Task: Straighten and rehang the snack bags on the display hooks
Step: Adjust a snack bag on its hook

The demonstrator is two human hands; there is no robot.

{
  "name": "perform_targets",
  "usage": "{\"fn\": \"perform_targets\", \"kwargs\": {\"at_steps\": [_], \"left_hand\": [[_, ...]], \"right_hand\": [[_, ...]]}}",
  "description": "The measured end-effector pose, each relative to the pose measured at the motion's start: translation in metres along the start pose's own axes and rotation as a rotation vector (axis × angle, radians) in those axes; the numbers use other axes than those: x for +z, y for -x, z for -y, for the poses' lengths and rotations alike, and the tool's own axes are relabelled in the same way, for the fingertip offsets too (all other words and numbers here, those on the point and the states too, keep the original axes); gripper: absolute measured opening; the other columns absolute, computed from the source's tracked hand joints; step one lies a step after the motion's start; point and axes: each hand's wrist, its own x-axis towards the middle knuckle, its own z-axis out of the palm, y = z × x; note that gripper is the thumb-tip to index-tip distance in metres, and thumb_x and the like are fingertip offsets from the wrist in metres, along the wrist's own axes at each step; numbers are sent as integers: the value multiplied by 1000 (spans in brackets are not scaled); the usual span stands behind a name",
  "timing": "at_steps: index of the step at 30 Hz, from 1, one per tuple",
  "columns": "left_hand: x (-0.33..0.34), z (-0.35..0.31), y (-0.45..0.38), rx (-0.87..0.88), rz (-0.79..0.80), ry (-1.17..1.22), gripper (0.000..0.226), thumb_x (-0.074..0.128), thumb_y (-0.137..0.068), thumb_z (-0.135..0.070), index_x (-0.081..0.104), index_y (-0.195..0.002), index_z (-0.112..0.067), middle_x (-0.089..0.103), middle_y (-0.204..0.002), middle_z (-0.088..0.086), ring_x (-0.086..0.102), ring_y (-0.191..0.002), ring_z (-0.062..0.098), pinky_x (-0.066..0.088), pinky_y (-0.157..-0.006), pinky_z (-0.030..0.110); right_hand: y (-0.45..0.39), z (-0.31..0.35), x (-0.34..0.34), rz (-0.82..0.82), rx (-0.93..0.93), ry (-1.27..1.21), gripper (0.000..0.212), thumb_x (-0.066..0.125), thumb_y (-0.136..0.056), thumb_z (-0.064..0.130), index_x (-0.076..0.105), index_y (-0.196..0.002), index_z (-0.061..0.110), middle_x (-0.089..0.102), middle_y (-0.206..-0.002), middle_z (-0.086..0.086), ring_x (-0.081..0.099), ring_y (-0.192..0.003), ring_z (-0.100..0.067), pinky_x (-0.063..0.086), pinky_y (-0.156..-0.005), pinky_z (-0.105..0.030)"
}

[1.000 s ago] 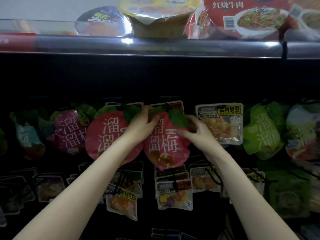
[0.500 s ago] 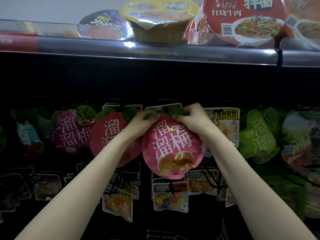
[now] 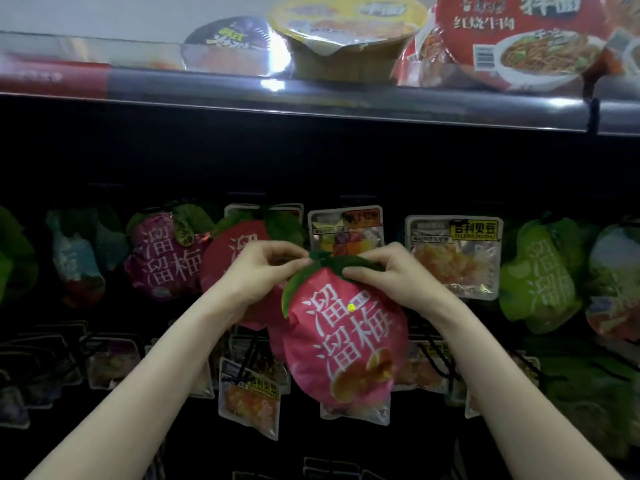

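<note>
Holding the pink plum bag (image 3: 343, 344) by its green leaf top, we now have it clear of the row: half a second ago it sat higher among its neighbours, and now it hangs lower at centre frame, in front of the display. Our left hand (image 3: 258, 271) pinches the leaf's left edge; our right hand (image 3: 388, 271) pinches its right edge, fingers curled over the top. A clear-fronted packet (image 3: 346, 226) that the bag covered shows behind our hands. We judge the bag is off its hook, though the hook itself is lost in the dark. The red plum bag (image 3: 235, 251) left of centre hangs in its row. Next we would find the hanging hole and thread it back squarely.
</note>
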Motion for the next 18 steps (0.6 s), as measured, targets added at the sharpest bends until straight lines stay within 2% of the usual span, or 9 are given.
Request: {"fn": "perform_targets", "kwargs": {"at_steps": [4, 7, 10, 12, 15, 18], "left_hand": [[-26, 5, 3, 63, -122, -172, 15, 61, -87, -17, 60, -77, -27, 60, -83, -15, 55, -73, -3, 45, -62, 9], [-41, 6, -1, 59, -195, -153, 13, 62, -87, -15, 63, -78, -23, 62, -80, -12, 57, -73, -1, 44, -65, 9], [-54, 4, -10, 50, -324, -5, 10, 64, -85, -11, 66, -79, -19, 64, -74, -6, 60, -59, -5, 45, -56, 7], [-57, 2, -17, 37, -369, 61, 5, 64, -85, -11, 65, -83, -16, 63, -74, -5, 60, -56, -7, 47, -54, 8], [-51, 0, -29, 8, -369, 87, 5, 66, -84, -13, 65, -81, -18, 63, -75, -5, 61, -60, -2, 50, -56, 11], [-52, -2, -35, -15, -334, 95, 14, 66, -84, -14, 63, -76, -24, 63, -75, -5, 61, -66, 5, 50, -56, 12]], "right_hand": [[-17, 0, 25, -77, -82, -52, 14, 57, -92, 16, 70, -89, 20, 68, -78, 11, 66, -69, -1, 52, -65, -19], [-28, 5, 42, -190, -103, -67, 15, 57, -92, 16, 71, -98, 16, 66, -78, 14, 63, -68, 4, 50, -63, -16], [-35, 6, 44, -321, -88, -101, 16, 58, -92, 15, 72, -92, 8, 68, -78, 3, 66, -74, -12, 53, -71, -35], [-35, 5, 41, -297, -94, -71, 16, 58, -92, 15, 72, -95, 9, 68, -83, 1, 66, -79, -16, 54, -73, -37], [-34, 2, 42, -203, -103, 16, 20, 58, -92, 17, 70, -106, 9, 69, -93, 0, 65, -85, -14, 54, -74, -25], [-37, 5, 40, -241, -118, 51, 24, 61, -90, 19, 69, -109, 8, 70, -101, -6, 66, -88, -16, 56, -77, -32]]}}
